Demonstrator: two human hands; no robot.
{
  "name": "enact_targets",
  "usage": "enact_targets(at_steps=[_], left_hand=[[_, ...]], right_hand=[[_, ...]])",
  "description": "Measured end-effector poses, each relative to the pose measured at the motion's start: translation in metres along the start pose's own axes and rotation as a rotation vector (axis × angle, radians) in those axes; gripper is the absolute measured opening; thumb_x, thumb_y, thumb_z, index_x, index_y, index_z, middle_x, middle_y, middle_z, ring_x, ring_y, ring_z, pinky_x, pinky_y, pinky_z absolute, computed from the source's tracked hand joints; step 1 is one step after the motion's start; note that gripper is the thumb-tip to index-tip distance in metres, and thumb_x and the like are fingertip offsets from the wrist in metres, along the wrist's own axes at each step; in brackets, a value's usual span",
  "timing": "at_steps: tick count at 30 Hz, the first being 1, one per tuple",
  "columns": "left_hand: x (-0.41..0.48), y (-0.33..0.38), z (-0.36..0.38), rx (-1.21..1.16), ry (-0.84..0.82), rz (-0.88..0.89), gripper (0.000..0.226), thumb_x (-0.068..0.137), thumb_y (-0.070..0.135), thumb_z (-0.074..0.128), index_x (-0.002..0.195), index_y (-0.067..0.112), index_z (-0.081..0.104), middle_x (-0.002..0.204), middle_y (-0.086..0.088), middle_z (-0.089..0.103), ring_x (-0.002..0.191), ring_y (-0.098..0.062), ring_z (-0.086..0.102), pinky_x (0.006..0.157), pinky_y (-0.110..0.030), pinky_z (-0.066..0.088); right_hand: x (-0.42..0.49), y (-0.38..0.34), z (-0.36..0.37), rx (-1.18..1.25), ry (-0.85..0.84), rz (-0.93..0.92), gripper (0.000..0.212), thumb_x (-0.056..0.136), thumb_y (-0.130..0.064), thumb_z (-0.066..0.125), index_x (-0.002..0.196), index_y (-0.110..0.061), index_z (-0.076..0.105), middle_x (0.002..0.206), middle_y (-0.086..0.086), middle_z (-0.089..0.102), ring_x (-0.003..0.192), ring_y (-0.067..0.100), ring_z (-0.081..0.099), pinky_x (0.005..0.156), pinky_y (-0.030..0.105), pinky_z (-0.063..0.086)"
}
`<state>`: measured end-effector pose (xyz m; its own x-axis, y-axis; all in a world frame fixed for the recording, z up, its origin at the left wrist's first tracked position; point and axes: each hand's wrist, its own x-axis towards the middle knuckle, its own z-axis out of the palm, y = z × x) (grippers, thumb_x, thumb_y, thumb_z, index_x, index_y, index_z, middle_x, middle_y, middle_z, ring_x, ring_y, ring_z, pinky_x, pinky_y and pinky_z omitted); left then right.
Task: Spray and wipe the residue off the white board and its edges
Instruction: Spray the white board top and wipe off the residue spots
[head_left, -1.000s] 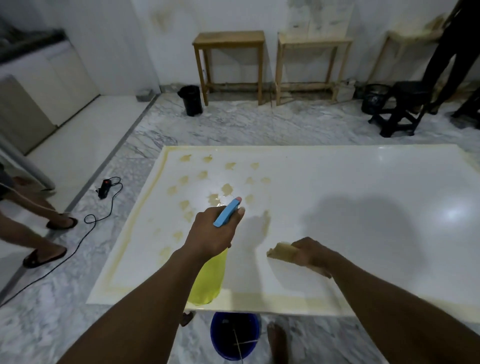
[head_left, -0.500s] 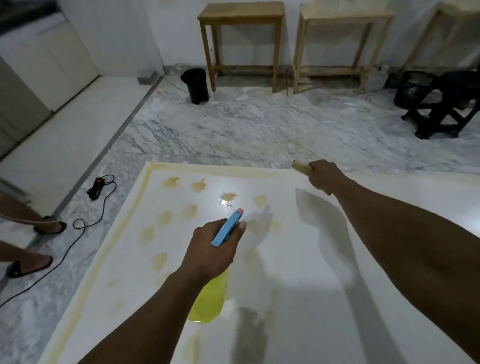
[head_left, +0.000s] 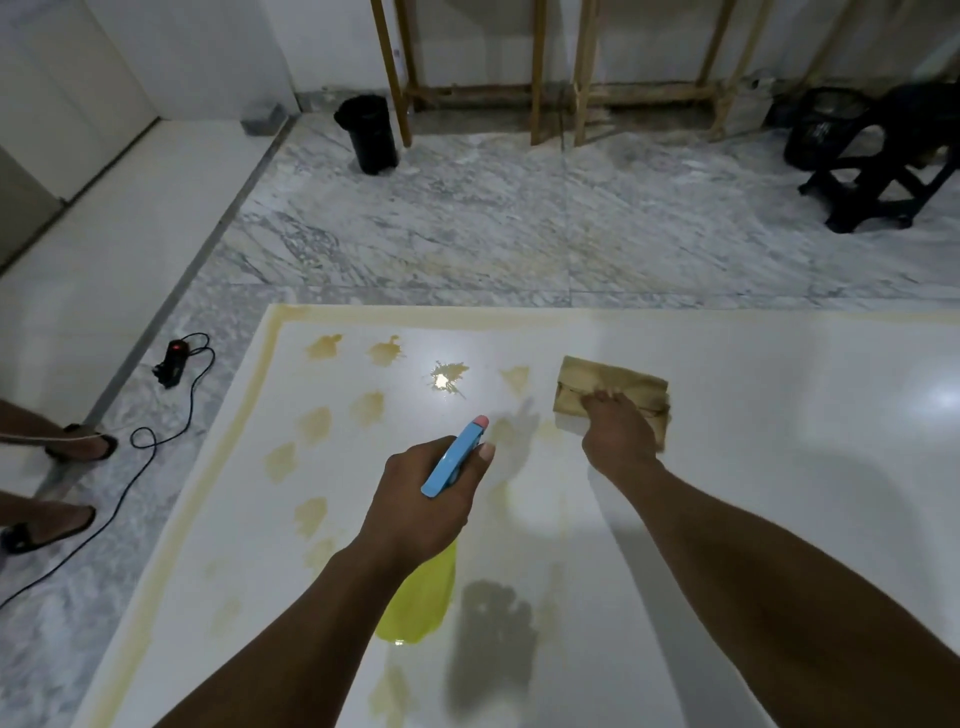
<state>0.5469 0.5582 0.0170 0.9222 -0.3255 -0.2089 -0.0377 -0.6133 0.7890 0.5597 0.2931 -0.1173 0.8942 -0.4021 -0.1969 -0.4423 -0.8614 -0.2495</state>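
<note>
The white board lies flat on the floor, with several yellow-brown residue blotches on its left part and a yellowish band along its far and left edges. My left hand grips a spray bottle with a yellow body and a blue trigger head, held above the board and pointing toward the blotches. My right hand presses a folded tan cloth flat onto the board near the far edge, just right of the blotches.
Marble floor surrounds the board. A black cable with a small device lies to the left, beside another person's sandalled feet. A black bin, wooden table legs and a black stool stand near the far wall.
My right hand has brought the cloth from the far edge down onto the board surface, now spread flat under the fingers. The view has tilted downward and closer; the spray bottle stays in place.
</note>
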Motion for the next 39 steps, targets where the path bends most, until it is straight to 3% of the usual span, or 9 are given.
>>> enact_targets(at_steps=[7,13,16,19,23,27,30,36,39], left_hand=[[-0.076,-0.009,-0.028,0.013,-0.013,0.089,0.053,0.101,0.058,0.059,0.101,0.007,0.073,0.078,-0.022,0.066,0.072,-0.039,0.072,0.077,-0.051,0.060],[-0.197,-0.043,-0.061,-0.022,-0.063,0.071,0.039,0.102,0.054,0.060,0.093,0.018,0.074,0.084,-0.020,0.070,0.062,-0.028,0.075,0.058,-0.023,0.058],[-0.232,-0.059,-0.076,0.004,-0.060,0.063,0.046,0.103,0.054,0.059,0.099,0.011,0.073,0.092,-0.022,0.074,0.056,-0.022,0.075,0.066,-0.031,0.062],[-0.255,-0.066,-0.093,0.017,-0.058,0.078,0.051,0.103,0.055,0.059,0.102,0.007,0.072,0.078,-0.014,0.070,0.054,-0.017,0.074,0.074,-0.040,0.064],[-0.260,-0.061,-0.113,-0.016,-0.031,0.099,0.040,0.103,0.054,0.058,0.104,0.018,0.075,0.068,-0.002,0.061,0.054,-0.016,0.073,0.065,-0.027,0.059],[-0.242,-0.055,-0.117,-0.055,-0.028,0.115,0.030,0.103,0.053,0.059,0.109,0.028,0.076,0.076,-0.016,0.067,0.055,-0.018,0.073,0.053,-0.013,0.052],[-0.211,-0.047,-0.109,-0.052,-0.025,0.097,0.031,0.103,0.053,0.059,0.106,0.026,0.075,0.082,-0.008,0.073,0.054,-0.015,0.073,0.055,-0.014,0.055],[-0.120,-0.035,-0.090,-0.033,0.005,0.051,0.020,0.103,0.054,0.058,0.100,0.039,0.071,0.083,-0.018,0.072,0.059,-0.019,0.075,0.059,-0.017,0.054],[-0.082,-0.031,-0.082,-0.041,0.026,0.010,0.026,0.103,0.052,0.058,0.105,0.033,0.075,0.080,-0.016,0.072,0.058,-0.020,0.075,0.059,-0.016,0.052]], right_hand=[[-0.164,-0.031,0.031,0.029,-0.059,-0.018,0.056,0.096,-0.004,0.039,0.149,-0.022,0.040,0.158,-0.001,0.034,0.150,0.020,0.022,0.116,0.032,0.027],[-0.335,-0.067,0.072,0.028,-0.091,-0.021,0.059,0.096,-0.003,0.041,0.150,-0.027,0.038,0.161,-0.005,0.029,0.151,0.016,0.016,0.113,0.029,0.032],[-0.382,-0.078,0.078,0.060,-0.130,-0.001,0.056,0.095,-0.006,0.040,0.145,-0.030,0.045,0.156,-0.008,0.038,0.147,0.016,0.028,0.111,0.030,0.038],[-0.395,-0.078,0.066,0.116,-0.157,0.054,0.044,0.086,-0.020,0.040,0.120,-0.038,0.061,0.124,-0.004,0.065,0.117,0.022,0.061,0.096,0.032,0.050],[-0.366,-0.077,0.014,0.427,-0.291,0.184,0.014,0.084,-0.015,0.049,0.077,-0.016,0.061,0.079,0.004,0.064,0.076,0.022,0.062,0.063,0.029,0.044],[-0.306,-0.079,-0.034,0.462,-0.315,0.218,0.019,0.090,-0.018,0.047,0.090,-0.007,0.063,0.089,0.009,0.065,0.083,0.025,0.062,0.070,0.032,0.046],[-0.244,-0.081,-0.067,0.472,-0.337,0.144,0.024,0.082,-0.020,0.051,0.086,-0.002,0.064,0.087,0.014,0.065,0.083,0.031,0.063,0.070,0.035,0.045],[-0.075,-0.095,-0.120,0.121,0.013,-0.061,0.014,0.089,-0.015,0.050,0.089,-0.014,0.064,0.097,0.013,0.066,0.091,0.033,0.062,0.075,0.038,0.048],[0.003,-0.090,-0.119,0.056,0.068,-0.085,0.030,0.082,-0.008,0.045,0.101,-0.023,0.064,0.096,0.007,0.061,0.087,0.031,0.057,0.074,0.037,0.048]])
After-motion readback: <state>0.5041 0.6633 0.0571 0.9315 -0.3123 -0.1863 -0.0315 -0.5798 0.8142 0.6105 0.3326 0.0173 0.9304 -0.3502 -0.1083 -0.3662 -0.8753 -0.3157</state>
